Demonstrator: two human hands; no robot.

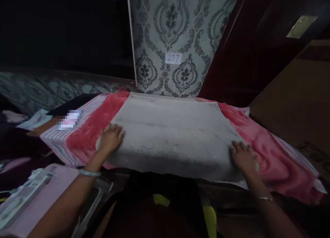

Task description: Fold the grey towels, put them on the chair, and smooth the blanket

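A greyish-white cloth with faint creases and dark smudges lies spread out, its front part hanging down toward me. My left hand rests on its left edge, fingers stretched out and slightly bent over the fabric. On the opposite edge lies my right hand, with the fingers apart and bent a little. Beneath the cloth, a red plush blanket with a striped border shows on both sides. The underside of the cloth and my thumbs are hardly visible.
A white power strip sits on a pink surface at lower left, near a grey metal-like frame. A large dark screen stands at back left. A cardboard box is at right. Patterned wallpaper covers the wall behind.
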